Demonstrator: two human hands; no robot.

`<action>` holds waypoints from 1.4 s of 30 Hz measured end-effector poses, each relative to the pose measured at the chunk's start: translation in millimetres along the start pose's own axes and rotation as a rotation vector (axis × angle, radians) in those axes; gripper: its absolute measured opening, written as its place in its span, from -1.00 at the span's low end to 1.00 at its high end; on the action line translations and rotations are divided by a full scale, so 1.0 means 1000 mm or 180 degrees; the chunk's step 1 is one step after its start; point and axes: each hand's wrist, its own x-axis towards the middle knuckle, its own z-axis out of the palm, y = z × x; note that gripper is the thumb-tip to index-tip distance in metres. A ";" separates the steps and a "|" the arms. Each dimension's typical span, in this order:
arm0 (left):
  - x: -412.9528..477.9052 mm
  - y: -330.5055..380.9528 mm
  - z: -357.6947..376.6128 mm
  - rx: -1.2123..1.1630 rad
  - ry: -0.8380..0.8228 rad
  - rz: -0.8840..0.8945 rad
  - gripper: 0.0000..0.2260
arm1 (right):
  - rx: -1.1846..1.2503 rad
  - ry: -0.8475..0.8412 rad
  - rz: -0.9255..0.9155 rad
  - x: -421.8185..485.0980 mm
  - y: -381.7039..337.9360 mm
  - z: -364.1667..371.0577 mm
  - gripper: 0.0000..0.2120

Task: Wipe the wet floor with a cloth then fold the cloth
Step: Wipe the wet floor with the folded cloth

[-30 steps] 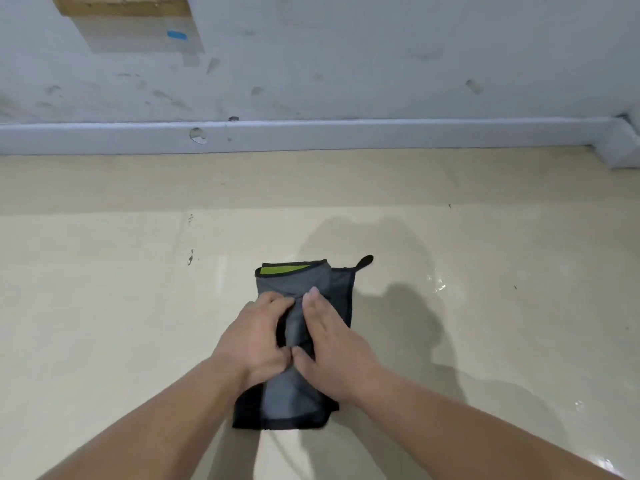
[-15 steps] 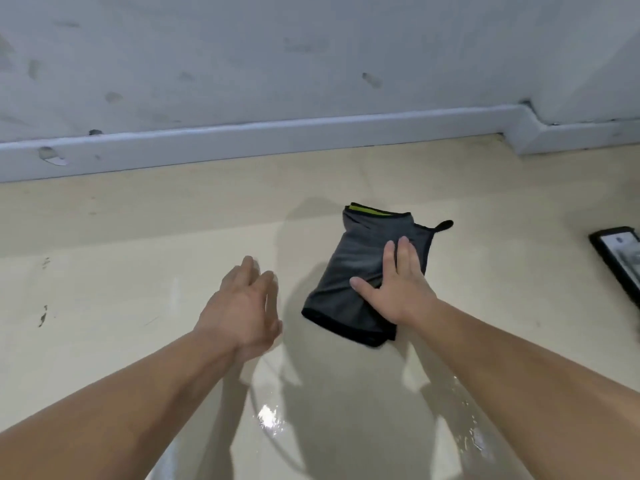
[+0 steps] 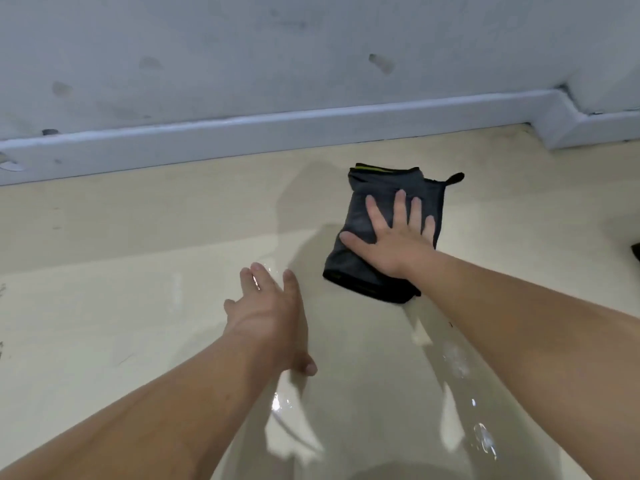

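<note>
The cloth (image 3: 384,187) is lying as a folded dark-grey packet on the floor (image 3: 138,271), towards its far right corner, near the skirting (image 3: 277,133) but apart from it. Its long axis is running away from the person towards the skirting, with the far end leaning slightly right and a small loop (image 3: 455,178) sticking out there.

The right hand (image 3: 394,244) is pressing flat on the cloth's near half. Its fingers are straight, spread and pointing along that axis, and it is gripping nothing. The left hand (image 3: 270,317) is hanging over bare floor to the cloth's near left, well apart from it, with fingers straight and nothing in it.

The right hand is therefore the one in charge of the cloth. Water (image 3: 457,368) is glinting on the floor on the near side of the cloth, under the right forearm and between the arms. A wiping stroke would probably mean pulling the cloth back along its long axis, towards the person. No container is showing.
</note>
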 end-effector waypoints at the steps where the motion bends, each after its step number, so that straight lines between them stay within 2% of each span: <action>1: -0.001 0.000 0.000 -0.0038 -0.0018 0.0010 0.37 | 0.0034 0.0009 0.0089 0.010 0.004 -0.006 -0.03; 9: 0.004 -0.003 0.006 -0.0071 0.0034 -0.0048 0.38 | 0.0407 0.0675 0.0894 -0.009 0.059 0.013 -0.06; 14: -0.008 -0.005 0.008 -0.0122 0.0200 0.0000 0.33 | 0.0320 0.0773 0.1065 -0.075 0.047 0.060 -0.11; 18: -0.027 -0.004 0.012 0.0052 0.0597 0.0198 0.15 | 0.0092 0.0632 0.0674 -0.140 0.028 0.099 -0.16; 21: -0.039 0.013 0.016 0.0515 0.0965 0.0592 -0.04 | 0.0135 0.0656 -0.0046 -0.179 0.035 0.121 -0.17; 23: -0.040 0.028 0.016 0.0745 0.0930 0.0994 -0.13 | -0.0028 0.0657 -0.0478 -0.183 0.062 0.119 -0.20; 25: -0.037 0.050 0.012 0.0836 0.0710 0.1348 -0.10 | -0.0199 0.0411 -0.0560 -0.175 0.099 0.106 -0.21; 28: -0.024 0.091 0.003 0.0860 0.0643 0.1391 0.04 | -0.0073 0.0244 0.0072 -0.151 0.148 0.083 -0.16; 33: 0.004 0.139 -0.022 0.0954 0.0347 0.0389 0.48 | 0.0390 0.0277 0.0916 -0.106 0.199 0.057 -0.08; 35: 0.011 0.140 -0.027 0.0828 0.0180 0.0234 0.59 | 0.0558 0.0311 0.1134 -0.089 0.208 0.044 -0.07; 38: 0.020 0.134 -0.021 0.0541 0.0134 0.0442 0.63 | 0.0863 0.0415 0.1616 -0.059 0.208 0.029 -0.07; 42: 0.022 0.125 -0.015 0.0484 0.0190 0.0556 0.59 | 0.1294 0.0450 0.2411 -0.009 0.180 0.004 -0.08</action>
